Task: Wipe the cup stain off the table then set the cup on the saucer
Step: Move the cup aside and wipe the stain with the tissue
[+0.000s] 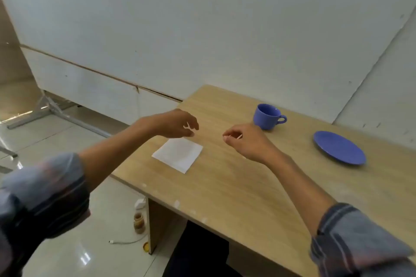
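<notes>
Two bare hands above a wooden table (236,186), neither holding anything. Left hand (173,125) hovering just over the far corner of a white paper napkin (179,154), fingers loosely curled and apart, nothing between them. Right hand (245,141) poised above bare wood between napkin and cup, fingers drawn loosely in, thumb near forefinger, empty (contact with the tabletop not discernible).

Blue ceramic cup (267,116) upright near the far edge, handle turned toward the saucer, mouth open, contents not visible. Blue saucer (339,148) flat on the table, well apart from the cup and nearer the right edge. No distinct stain visible on the wood; possibly a faint mark under or on the napkin, too indistinct to confirm.

Handling, judged from appearance. Napkin: thin, limp, very light; likely to slide or crumple under one finger, so best pinched at a free corner or pressed flat under spread fingertips for wiping. Cup: rigid, glazed, probably smooth and somewhat slippery, breakable if knocked; best taken by the loop handle or wrapped around the body, lifted straight up. Saucer: shallow and hard, liable to skate on the wood (worth lowering the cup gently onto its centre).

Wiping apparently not yet begun; cup not yet on saucer.
</notes>
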{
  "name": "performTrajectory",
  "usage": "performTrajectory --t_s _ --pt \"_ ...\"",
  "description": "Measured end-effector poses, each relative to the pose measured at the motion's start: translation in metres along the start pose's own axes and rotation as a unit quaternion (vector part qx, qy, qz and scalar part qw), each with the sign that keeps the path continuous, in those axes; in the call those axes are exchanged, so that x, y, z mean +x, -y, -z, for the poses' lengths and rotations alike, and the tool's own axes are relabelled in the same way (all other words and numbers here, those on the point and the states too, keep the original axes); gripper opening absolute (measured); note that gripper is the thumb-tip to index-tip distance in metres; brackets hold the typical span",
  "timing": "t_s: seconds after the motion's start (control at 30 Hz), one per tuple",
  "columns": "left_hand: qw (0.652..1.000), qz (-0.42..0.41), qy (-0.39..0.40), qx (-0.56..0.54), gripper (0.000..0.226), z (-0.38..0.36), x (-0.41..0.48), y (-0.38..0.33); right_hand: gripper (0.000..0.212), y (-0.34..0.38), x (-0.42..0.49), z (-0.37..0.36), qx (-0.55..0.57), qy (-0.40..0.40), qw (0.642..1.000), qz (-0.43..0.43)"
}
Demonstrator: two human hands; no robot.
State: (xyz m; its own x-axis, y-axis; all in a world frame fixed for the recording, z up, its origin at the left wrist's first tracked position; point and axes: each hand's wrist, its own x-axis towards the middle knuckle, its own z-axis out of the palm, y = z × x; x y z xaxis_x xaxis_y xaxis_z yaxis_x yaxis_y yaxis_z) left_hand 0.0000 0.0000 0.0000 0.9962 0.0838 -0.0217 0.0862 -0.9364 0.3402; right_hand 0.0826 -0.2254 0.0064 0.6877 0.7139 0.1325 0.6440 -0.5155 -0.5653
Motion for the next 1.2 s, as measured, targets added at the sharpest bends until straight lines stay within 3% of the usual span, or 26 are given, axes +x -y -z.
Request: performTrajectory --t_s 0.17,0.33,0.6,0.73,0.87,1.0,1.2 --pt "0.997 0.034 0.06 0.018 0.053 -0.005 -0.001 0.011 0.034 0.004 0.009 -0.028 -0.007 0.069 0.996 -0.055" --pt "0.997 0.004 0.066 0.03 0.037 -0.013 0.005 0.017 0.046 0.008 0.018 -0.054 -0.016 0.057 0.996 -0.063" --pt "0.993 -0.003 0.108 0.051 0.03 0.0 0.013 0.009 0.022 0.021 0.02 -0.068 -0.019 0.032 0.999 -0.038" --pt "0.988 -0.012 0.143 0.052 0.019 0.022 0.02 -0.012 0.015 0.011 0.016 -0.055 0.068 0.017 0.996 -0.046" --pt "0.99 -0.039 0.137 -0.015 0.009 0.04 0.028 -0.036 0.01 -0.004 0.009 -0.033 0.174 -0.003 0.981 -0.086" --pt "0.988 -0.054 0.104 -0.103 0.019 0.043 0.038 -0.053 0.007 -0.021 -0.003 -0.007 0.305 -0.036 0.947 -0.096" --pt "0.957 -0.084 0.068 -0.269 0.02 0.024 0.051 -0.072 0.009 -0.047 -0.022 0.023 0.424 -0.084 0.895 -0.107"
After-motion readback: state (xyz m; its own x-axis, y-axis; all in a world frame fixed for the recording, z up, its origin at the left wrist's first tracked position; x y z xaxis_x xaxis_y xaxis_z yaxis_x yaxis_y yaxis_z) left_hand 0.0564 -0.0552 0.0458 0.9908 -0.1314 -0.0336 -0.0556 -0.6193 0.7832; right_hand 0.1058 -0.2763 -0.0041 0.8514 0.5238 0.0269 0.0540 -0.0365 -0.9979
